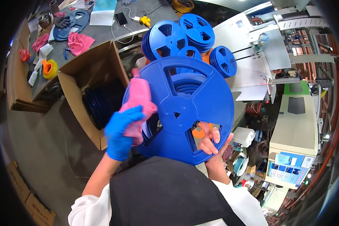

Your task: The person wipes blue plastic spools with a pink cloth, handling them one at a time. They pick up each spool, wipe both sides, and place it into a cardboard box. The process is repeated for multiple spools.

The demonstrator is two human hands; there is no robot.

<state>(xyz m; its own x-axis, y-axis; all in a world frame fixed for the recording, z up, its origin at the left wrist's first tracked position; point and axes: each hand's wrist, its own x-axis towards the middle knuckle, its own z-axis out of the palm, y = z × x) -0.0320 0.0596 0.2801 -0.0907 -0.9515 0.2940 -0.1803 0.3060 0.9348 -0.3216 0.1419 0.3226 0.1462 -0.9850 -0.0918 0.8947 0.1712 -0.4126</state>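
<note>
A large blue plastic reel (169, 126) is held up in front of my body, its flat face with cut-out windows turned toward me. My right hand (213, 145), bare, grips its lower right rim, with fingers showing through a window. On the left side of the reel lies a bunched pink cloth (140, 90). My left hand (120, 132), in a blue glove, is closed round the cloth and presses it near the reel's edge. Behind the held reel stand stacks of blue reels (167, 35), partly hidden by it.
An open cardboard box (73, 75) with dark blue reels (96, 105) inside stands at left. The grey table (101, 32) behind carries a phone (121, 19), another pink cloth (80, 43) and a yellow container (50, 69). A pale machine (293, 132) stands at right.
</note>
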